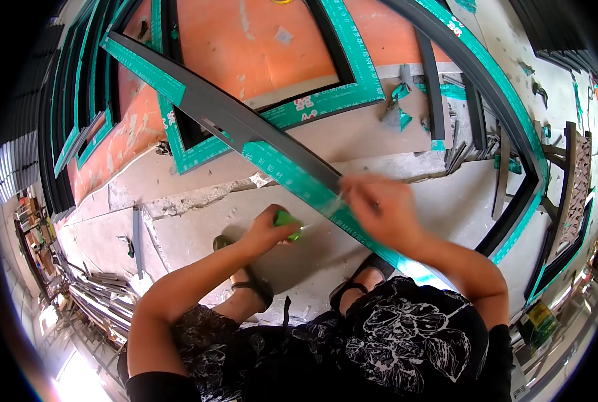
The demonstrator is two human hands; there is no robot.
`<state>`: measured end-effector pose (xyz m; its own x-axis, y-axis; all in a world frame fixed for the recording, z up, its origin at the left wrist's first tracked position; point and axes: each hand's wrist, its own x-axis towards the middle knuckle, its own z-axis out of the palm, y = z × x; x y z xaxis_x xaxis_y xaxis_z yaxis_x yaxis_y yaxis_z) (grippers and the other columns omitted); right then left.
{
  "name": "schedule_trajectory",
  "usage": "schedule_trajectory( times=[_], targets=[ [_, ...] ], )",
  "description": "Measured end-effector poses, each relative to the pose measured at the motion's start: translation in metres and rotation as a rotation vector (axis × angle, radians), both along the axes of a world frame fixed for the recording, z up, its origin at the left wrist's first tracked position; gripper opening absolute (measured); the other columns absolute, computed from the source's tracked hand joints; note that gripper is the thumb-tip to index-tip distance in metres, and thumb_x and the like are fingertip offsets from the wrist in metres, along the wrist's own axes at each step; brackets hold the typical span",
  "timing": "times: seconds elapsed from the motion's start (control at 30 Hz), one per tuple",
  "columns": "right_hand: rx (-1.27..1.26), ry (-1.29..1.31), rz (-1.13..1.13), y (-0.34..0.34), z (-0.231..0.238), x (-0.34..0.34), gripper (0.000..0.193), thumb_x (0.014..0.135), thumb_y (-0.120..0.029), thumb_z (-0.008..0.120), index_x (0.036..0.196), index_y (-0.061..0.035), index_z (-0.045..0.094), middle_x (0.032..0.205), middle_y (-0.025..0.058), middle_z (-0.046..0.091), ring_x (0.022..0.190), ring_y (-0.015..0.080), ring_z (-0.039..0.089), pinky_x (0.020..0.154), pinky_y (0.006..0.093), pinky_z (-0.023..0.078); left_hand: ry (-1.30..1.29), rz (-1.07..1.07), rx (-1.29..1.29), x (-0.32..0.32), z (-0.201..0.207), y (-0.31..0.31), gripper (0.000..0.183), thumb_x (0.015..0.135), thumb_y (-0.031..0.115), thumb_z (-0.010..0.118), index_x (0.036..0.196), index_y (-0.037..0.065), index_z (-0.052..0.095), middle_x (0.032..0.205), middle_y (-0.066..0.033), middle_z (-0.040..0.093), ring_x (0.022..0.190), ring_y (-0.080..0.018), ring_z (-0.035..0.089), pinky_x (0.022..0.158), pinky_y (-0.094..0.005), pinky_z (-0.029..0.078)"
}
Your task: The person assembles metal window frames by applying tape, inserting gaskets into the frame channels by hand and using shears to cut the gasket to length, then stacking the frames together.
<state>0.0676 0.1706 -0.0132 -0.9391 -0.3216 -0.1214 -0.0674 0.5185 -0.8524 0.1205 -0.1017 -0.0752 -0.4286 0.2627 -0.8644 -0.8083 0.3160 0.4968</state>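
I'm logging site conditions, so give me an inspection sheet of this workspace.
Surface: pale grey floor slabs, with a broken edge.
Job's things: long dark-grey bar with green film, slanting; small bright-green object, blurred.
Clutter: pile of thin grey strips; crumpled green film scraps.
Hands: left hand grips the green object; right hand, blurred, is at the bar, grip unclear.
Cables: nothing seen.
Surroundings: black-and-green frames at left; scuffed orange panel ahead.

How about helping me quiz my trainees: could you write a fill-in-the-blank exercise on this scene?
1. The person's left hand holds a small object coloured ____.
2. The blurred hand at the long dark bar is the person's ____ one.
3. The floral pattern on the person's black clothing is ____.

Missing words: green; right; white.
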Motion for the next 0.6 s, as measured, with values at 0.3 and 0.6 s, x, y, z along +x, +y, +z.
schedule_trajectory(
  times=[0.3, 0.6],
  targets=[
    [-0.432, -1.400, -0.002, -0.007, -0.150, -0.048, 0.034, 0.094, -0.036, 0.060, 0.102, -0.0039, 0.068, 0.091, 0.0060, 0.071, 0.076, 0.0151, 0.068, 0.063, 0.0259, 0.053, 0.943, -0.054, -0.284, 0.006, -0.103, 0.072, 0.027, 0.085, 0.013, 0.066, 0.108, 0.001, 0.059, 0.097, -0.0135, 0.064, 0.088, -0.0288, 0.063, 0.077, -0.0384, 0.051],
    [-0.287, -1.312, 0.002, -0.025, -0.145, -0.058, 0.052, 0.084, -0.049, 0.070, 0.097, 0.0010, 0.067, 0.087, 0.0073, 0.069, 0.071, 0.0158, 0.066, 0.058, 0.0312, 0.054, 0.823, -0.068, -0.368, 0.001, -0.083, 0.071, 0.031, 0.083, -0.002, 0.062, 0.114, 0.001, 0.058, 0.110, -0.0136, 0.062, 0.103, -0.0272, 0.058, 0.087, -0.0380, 0.047]
  ],
)
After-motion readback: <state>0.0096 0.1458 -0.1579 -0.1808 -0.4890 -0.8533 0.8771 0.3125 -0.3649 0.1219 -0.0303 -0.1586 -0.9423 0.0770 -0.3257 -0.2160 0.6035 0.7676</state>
